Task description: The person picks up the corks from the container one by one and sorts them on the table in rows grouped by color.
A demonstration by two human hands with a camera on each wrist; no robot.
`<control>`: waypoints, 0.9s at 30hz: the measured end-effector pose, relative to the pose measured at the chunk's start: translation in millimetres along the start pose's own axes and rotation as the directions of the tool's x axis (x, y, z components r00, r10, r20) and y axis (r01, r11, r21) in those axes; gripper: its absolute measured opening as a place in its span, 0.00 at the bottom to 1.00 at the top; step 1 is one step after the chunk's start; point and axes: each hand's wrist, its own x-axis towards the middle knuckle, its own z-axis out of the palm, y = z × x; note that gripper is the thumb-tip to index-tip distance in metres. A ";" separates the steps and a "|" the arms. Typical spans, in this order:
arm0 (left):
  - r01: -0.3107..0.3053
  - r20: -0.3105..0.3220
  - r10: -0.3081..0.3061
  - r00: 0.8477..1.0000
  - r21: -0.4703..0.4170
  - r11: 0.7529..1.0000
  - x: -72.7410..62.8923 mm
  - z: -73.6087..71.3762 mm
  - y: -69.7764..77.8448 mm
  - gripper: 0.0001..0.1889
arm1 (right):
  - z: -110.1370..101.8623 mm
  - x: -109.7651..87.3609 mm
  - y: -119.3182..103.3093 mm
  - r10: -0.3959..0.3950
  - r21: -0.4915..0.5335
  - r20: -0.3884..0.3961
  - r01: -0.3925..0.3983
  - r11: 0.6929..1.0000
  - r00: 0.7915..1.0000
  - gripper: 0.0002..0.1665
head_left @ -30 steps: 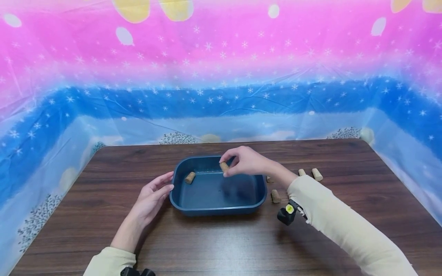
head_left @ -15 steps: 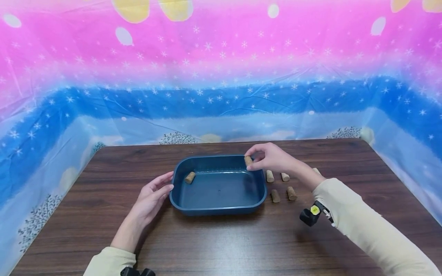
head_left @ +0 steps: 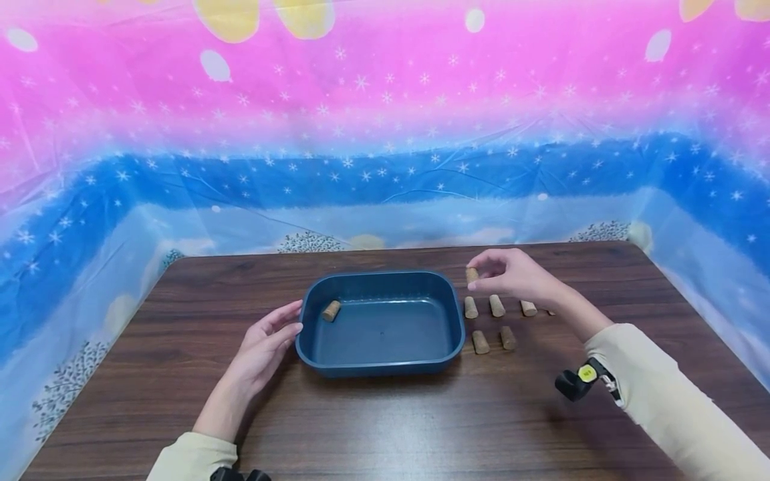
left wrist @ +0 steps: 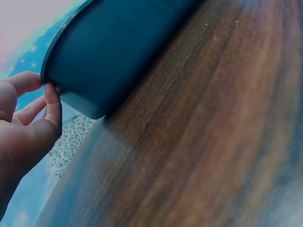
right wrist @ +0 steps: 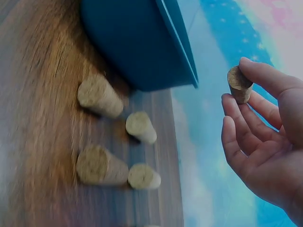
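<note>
A tapered cork stopper is pinched between the thumb and fingers of my right hand. It is held up off the table, just right of the dark blue plastic basin. The right wrist view shows this raised cork stopper between thumb and fingertips, the other fingers loosely bent. My left hand touches the basin's left side with relaxed fingers. In the left wrist view, its fingertips lie right at the basin's rim. One cork stopper lies inside the basin, near its left end.
Several more corks stand in two rows on the brown wooden table, right of the basin. My right forearm partly hides the farthest one. A patterned pink and blue cloth hangs round the back and sides.
My right hand has moved right with its cork, from over the basin to beyond its right end, uncovering several standing corks. My left hand, the basin and the cork inside stay put.
</note>
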 end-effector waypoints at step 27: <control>0.002 0.007 -0.002 1.000 0.034 0.999 -0.6 -0.3 0.5 0.30 | -14.6 -57.4 66.1 0.050 -0.028 -0.066 -0.051 0.998 0.997 0.23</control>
